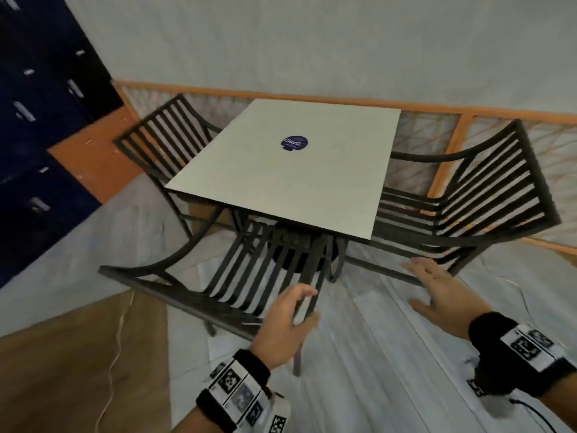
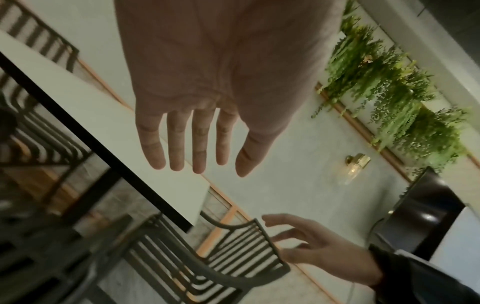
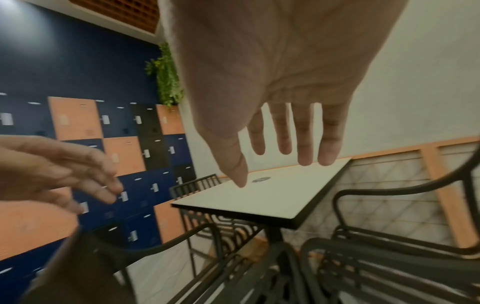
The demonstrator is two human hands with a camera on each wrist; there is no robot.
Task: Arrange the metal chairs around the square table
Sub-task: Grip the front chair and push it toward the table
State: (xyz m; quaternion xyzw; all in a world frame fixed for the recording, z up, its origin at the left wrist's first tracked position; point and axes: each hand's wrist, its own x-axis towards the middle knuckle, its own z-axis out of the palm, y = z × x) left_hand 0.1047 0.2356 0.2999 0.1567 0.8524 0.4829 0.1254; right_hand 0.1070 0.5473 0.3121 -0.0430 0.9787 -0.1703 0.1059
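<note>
Standing at three sides of the square table (image 1: pixel 293 170), the dark slatted metal chairs (image 1: pixel 249 276) are showing curved armrests. The left hand (image 1: pixel 287 326) is hovering over the near chair's back with fingers loosely spread; the right hand (image 1: pixel 437 292) is hanging open nearby, holding nothing.

The right hand (image 3: pixel 280 86) hangs with fingers straight and spread above the square table (image 3: pixel 272 203) — holding nothing. The left hand (image 3: pixel 52 172) reaches in, fingers relaxed. Dark metal chairs (image 3: pixel 389 263) crowd the table's near edge; blue-and-orange lockers (image 3: pixel 122 144) line the wall.
</note>
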